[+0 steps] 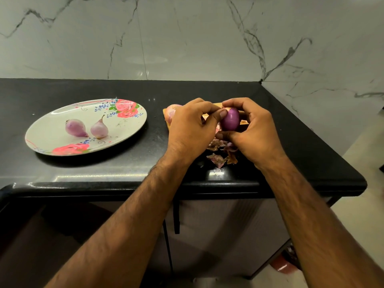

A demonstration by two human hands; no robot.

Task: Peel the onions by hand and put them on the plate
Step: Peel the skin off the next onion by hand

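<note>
1. Purple, glossy, egg-shaped peeled onion (230, 119): one, held above the counter between both hands, its long axis nearly upright in the view.
2. Left hand (191, 129): fingers curled, thumb tip pressing on the onion's upper left side.
3. Right hand (255, 129): fingers curled over the onion's top and far side, thumb under its lower end, gripping it.
4. Oval white plate with pink roses (52, 129): one, well apart to the left on the black stone countertop (104, 88).
5. Pale pink peeled onions on the plate: two, just beside each other. The left onion (75, 127) lies with its pointed tip towards the near right; the right onion (99, 128) has its thin tip towards the wall.
6. Pinkish onion still in its skin (172, 111): one, partly hidden behind the left hand, on an orange-brown board (217, 104).
7. Dry onion skins (218, 159): a loose heap under the hands; the number of pieces cannot be told.
</note>
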